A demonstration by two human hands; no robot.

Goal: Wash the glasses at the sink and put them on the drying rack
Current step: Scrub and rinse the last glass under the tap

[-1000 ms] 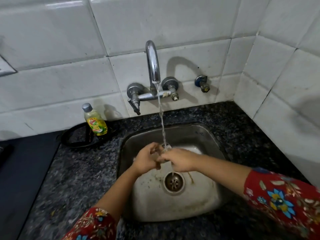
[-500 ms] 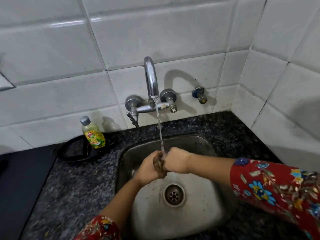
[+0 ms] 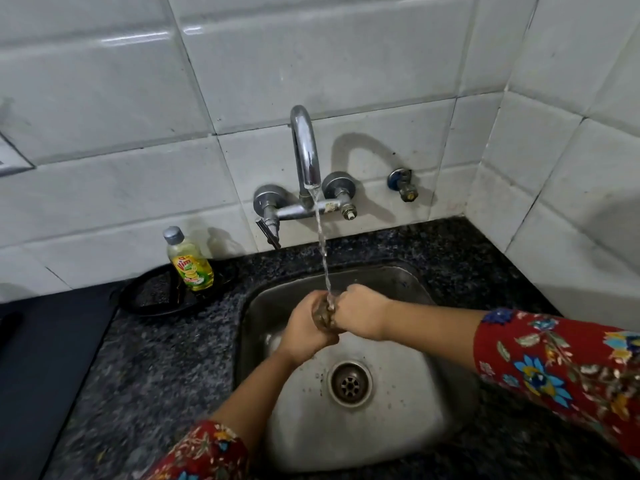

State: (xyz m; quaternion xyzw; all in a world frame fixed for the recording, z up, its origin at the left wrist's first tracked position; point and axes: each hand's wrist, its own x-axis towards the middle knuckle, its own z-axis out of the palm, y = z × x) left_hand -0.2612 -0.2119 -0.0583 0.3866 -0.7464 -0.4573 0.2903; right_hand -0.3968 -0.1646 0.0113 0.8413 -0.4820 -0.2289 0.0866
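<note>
Two hands on one glass (image 3: pixel 325 315) right now: the left hand (image 3: pixel 306 329) and right hand (image 3: pixel 363 315) are both wrapped around it, held over the sink (image 3: pixel 398 427) under the running tap (image 3: pixel 306 150). So I'd say we're mid-rinse, nothing racked yet, and no drying rack or other glasses in view. Speckled dark granite counter (image 3: pixel 166 358), white tiled corner, a dish soap bottle (image 3: pixel 188 261) sitting on a black tray (image 3: pixel 152 296) to the left.

glass (image 3: pixel 323 317) mostly hidden between hands, sleeves (image 3: pixel 561 372) cut off by frame edge
</note>
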